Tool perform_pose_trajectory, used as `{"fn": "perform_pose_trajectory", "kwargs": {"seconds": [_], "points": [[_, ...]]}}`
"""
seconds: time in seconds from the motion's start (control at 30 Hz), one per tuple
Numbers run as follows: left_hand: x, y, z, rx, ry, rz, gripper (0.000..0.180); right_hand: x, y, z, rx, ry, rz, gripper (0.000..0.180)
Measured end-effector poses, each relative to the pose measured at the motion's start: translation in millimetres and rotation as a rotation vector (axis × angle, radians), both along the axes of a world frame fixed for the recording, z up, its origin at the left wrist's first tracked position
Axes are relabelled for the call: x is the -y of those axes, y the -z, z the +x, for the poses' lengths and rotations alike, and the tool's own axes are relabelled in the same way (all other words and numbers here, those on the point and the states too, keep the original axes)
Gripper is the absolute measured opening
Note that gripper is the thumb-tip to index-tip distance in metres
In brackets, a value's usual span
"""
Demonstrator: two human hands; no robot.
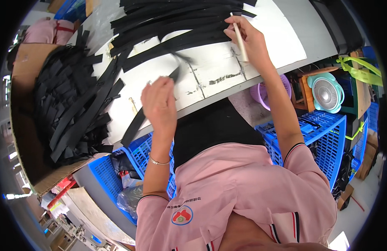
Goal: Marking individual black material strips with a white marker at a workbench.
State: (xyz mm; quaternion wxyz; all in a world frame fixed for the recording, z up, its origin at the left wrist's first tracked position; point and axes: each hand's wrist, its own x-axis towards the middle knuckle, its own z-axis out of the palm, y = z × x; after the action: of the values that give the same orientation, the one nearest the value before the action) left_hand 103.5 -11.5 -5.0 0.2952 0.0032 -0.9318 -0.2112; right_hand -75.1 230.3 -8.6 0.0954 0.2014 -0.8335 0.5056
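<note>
My left hand (159, 98) is closed on a black fabric strip (137, 125), which sticks out on both sides of the fingers above the white board (218, 90). One end hangs toward the table's front edge; the far end is blurred. Farther right, my right hand (252, 42) grips a slim, cream-white pen-like stick (240, 42), its lower end angled toward me. The right fingers are beside the ends of several black strips (172, 25) laid side by side across the back of the board. Dark lines and smudges mark the board between my hands.
A cardboard box (24, 100) at the left is heaped with black strips (72, 92). Below the table edge stand blue plastic crates (331, 138), a purple basket (260, 94) and a turquoise fan (326, 94). A dark case (340, 25) lies at the far right.
</note>
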Motion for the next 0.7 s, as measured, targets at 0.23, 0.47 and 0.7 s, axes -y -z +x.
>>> {"fn": "perform_pose_trajectory", "kwargs": {"seconds": [0.23, 0.47, 0.7], "points": [[-18, 2, -6, 0.024, 0.136, 0.093, 0.017, -3, 7, 59, -0.251, 0.068, -0.077, 0.019], [-1, -4, 2, -0.007, -0.090, 0.135, 0.013, 4, -5, 68, -0.281, -0.030, 0.211, 0.020], [-20, 5, 7, 0.007, 0.079, 0.090, 0.018, 53, -62, 29, 0.267, -0.470, -0.636, 0.025]]}}
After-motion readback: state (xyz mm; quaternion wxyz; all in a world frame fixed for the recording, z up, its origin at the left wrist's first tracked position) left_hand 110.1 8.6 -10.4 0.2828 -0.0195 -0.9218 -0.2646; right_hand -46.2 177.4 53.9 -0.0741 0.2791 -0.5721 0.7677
